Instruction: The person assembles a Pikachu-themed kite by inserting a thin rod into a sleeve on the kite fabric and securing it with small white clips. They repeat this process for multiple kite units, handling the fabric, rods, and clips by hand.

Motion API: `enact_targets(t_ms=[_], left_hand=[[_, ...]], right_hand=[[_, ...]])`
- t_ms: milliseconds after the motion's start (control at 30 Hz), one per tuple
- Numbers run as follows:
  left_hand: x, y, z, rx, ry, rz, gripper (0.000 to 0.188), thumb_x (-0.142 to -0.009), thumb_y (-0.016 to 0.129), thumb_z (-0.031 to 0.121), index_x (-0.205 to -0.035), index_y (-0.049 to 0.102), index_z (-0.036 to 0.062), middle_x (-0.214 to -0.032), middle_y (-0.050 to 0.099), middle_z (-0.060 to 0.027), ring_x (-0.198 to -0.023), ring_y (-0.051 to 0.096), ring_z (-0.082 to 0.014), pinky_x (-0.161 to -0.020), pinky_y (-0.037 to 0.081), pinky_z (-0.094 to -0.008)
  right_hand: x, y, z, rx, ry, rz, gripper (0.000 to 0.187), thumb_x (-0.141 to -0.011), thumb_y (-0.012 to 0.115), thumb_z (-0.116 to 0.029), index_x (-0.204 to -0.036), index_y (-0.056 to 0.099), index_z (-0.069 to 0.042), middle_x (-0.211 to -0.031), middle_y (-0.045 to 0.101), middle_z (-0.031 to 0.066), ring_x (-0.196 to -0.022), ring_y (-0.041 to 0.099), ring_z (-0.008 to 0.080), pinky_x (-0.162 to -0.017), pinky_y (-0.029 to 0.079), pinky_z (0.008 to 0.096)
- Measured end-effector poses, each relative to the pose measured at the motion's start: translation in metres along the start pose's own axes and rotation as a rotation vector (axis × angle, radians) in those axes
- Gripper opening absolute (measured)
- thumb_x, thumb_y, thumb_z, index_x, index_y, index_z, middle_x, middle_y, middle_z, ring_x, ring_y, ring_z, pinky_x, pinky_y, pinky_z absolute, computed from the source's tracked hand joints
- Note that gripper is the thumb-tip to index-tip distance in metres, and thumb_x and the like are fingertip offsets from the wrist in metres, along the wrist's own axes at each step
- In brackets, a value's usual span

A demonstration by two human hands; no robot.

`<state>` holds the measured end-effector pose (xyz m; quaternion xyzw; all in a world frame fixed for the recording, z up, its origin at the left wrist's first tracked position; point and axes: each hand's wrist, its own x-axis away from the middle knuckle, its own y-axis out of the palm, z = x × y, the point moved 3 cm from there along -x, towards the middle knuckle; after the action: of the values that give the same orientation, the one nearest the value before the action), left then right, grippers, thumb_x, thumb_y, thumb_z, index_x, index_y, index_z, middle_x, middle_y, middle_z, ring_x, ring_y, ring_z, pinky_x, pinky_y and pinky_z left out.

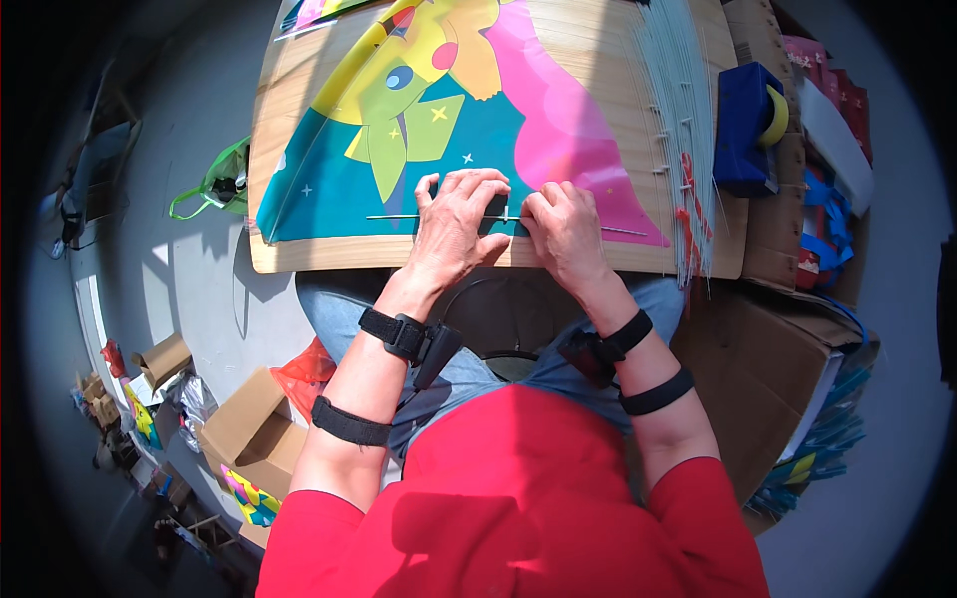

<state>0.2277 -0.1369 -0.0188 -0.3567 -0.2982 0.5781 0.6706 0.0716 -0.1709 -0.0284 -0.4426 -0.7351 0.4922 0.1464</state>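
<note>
On the wooden table lies a triangular kite (329, 199) of printed film, with a yellow cartoon figure on teal and pink. A thin rod (391, 217) runs crosswise over its lower edge, with a small pale connector (505, 216) near the middle. My left hand (454, 229) is curled over the rod left of the connector; its thumb stands apart from the index finger, and its palm side is hidden. Right of the connector, my right hand (565, 231) closes on the rod with fingertips pinched. The rod's far end shows past that hand.
Many thin white rods (680, 110) lie along the table's right side, with red-tipped pieces (688, 214) among them. Beyond are a blue tape dispenser (746, 130) and cardboard boxes (748, 379). A green bag (227, 177) hangs at the table's left; an open carton (254, 434) is lower left.
</note>
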Motion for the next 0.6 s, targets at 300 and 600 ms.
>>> enact_targets(t_ms=[300,600], left_hand=[[-0.0004,-0.0004,-0.0004,0.006,-0.001,-0.002,0.057,-0.062,0.082,0.020,-0.113,0.058,0.0153,-0.125,0.056,0.0028,-0.123,0.048,-0.0196,-0.107,0.025,-0.0467],[-0.0004,0.0003,-0.0009,0.008,0.002,-0.002,0.056,-0.063,0.082,0.020,-0.114,0.058,0.0153,-0.125,0.056,0.0024,-0.123,0.048,-0.0198,-0.107,0.025,-0.0467]], right_hand=[[-0.0013,0.0014,0.0028,0.000,-0.034,-0.030,0.007,-0.077,0.064,-0.012,-0.075,0.057,-0.010,-0.077,0.053,0.0049,-0.081,0.053,0.0240,-0.072,0.041,0.0392],[-0.0010,0.0004,0.0032,-0.019,-0.058,-0.032,0.009,-0.076,0.065,-0.013,-0.076,0.056,-0.010,-0.079,0.053,0.0050,-0.082,0.053,0.0242,-0.073,0.041,0.0390]])
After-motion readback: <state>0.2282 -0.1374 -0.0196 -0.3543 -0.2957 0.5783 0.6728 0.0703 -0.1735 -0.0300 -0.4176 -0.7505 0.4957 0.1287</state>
